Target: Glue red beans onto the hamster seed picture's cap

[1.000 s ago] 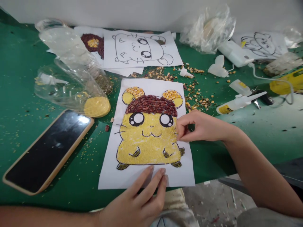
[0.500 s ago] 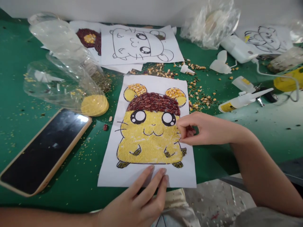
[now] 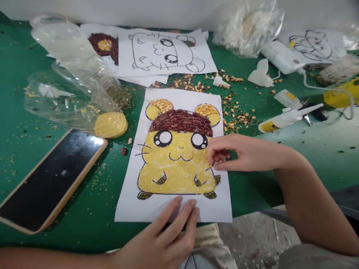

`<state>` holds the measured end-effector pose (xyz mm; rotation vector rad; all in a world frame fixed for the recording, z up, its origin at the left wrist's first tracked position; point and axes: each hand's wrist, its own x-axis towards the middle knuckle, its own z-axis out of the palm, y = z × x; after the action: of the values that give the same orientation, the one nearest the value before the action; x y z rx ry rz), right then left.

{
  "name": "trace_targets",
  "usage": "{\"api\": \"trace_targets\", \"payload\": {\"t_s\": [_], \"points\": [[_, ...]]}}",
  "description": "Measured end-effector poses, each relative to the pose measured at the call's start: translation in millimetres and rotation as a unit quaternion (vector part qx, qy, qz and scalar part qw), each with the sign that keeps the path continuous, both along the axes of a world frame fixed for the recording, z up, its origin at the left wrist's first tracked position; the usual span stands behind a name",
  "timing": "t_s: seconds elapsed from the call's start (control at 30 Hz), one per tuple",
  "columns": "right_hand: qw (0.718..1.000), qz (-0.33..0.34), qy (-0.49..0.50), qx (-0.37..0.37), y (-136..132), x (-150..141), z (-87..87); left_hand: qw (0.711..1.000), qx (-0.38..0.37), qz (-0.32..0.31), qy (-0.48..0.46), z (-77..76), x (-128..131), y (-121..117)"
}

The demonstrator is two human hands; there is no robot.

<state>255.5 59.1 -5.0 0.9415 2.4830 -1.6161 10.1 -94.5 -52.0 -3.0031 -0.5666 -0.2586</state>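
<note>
A sheet of paper with a hamster picture [image 3: 174, 172] lies in front of me. Yellow grains cover its body, red-brown beans form the head band, corn kernels fill parts of the ears, and dark green seeds fill the paws. My left hand [image 3: 171, 231] rests with outstretched fingers on the sheet's lower edge. Over the hamster's right cheek is my right hand [image 3: 230, 152], fingers loosely curled, index fingertip at the yellow grains and thumb slightly apart from it. No held object shows in it.
A phone [image 3: 53, 179] lies at left beside plastic bottles [image 3: 75, 78]. Behind are another hamster drawing [image 3: 165, 52] and scattered kernels and seeds [image 3: 190, 83]. A glue bottle [image 3: 280, 119], white device [image 3: 283, 59], plastic bag [image 3: 252, 28] and yellow container [image 3: 342, 93] stand or lie right.
My right hand has shifted slightly left over the cheek, and its thumb and index finger have come a little apart. The left hand stays in place.
</note>
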Motion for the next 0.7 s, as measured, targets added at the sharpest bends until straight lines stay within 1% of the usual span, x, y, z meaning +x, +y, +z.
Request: {"api": "trace_targets", "payload": {"t_s": [0.13,0.3,0.37,0.47,0.57,0.7], "points": [[1.0,-0.024,-0.005,0.019,-1.7,-3.9,-3.4,1.0,0.003,-0.005,0.0,1.2,-0.6,2.2],[1.0,-0.005,-0.002,0.011,-2.6,-2.3,-2.4,1.0,0.005,-0.014,-0.006,1.2,-0.2,2.5],[1.0,-0.001,0.002,0.011,-2.5,-1.7,-1.8,1.0,-0.002,-0.002,-0.003,0.9,0.3,0.8],[0.999,-0.006,0.0,0.035,-2.5,-3.7,-2.7,1.0,-0.011,0.01,0.002,0.9,0.9,-2.1],[0.998,-0.012,-0.008,0.062,-3.1,-6.8,-4.7,1.0,-0.013,0.004,0.0,1.8,0.8,-2.3],[0.997,-0.008,-0.006,0.071,-4.4,-8.5,-5.7,1.0,-0.009,-0.004,-0.002,2.6,-0.3,0.7]]}}
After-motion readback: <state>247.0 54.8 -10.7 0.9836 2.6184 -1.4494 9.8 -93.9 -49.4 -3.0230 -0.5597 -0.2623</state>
